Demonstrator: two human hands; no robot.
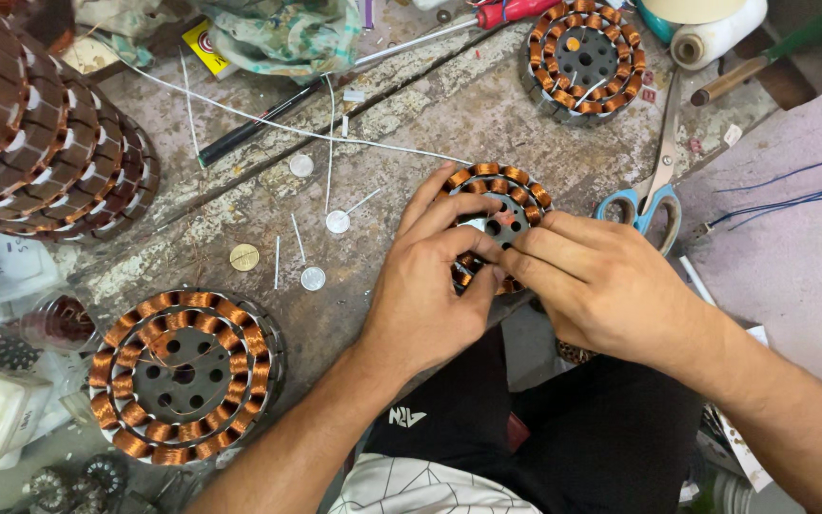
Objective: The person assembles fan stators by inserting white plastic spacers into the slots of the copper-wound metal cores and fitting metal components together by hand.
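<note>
— Worn, scarred surface (430, 114). Big copper-wound stator (183, 376) at near left, ribbed coils, grey perforated core.
— Smaller stator (501, 205) at near edge, pinched by both. Left hand (435, 286) curled round its lower rim; right hand (592, 286) closed, fingertips on the coils.
— Risk?
— Could nick thin enamel wire, or tip off the edge.
— Scissors (654, 195) just beside; round metal discs (313, 278) scattered.

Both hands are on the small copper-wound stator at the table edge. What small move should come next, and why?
Probably steady the stator with the left hand and let the right hand finish at the near rim. Both sets of fingertips pinch there, and the stator sits at the table edge.
</note>
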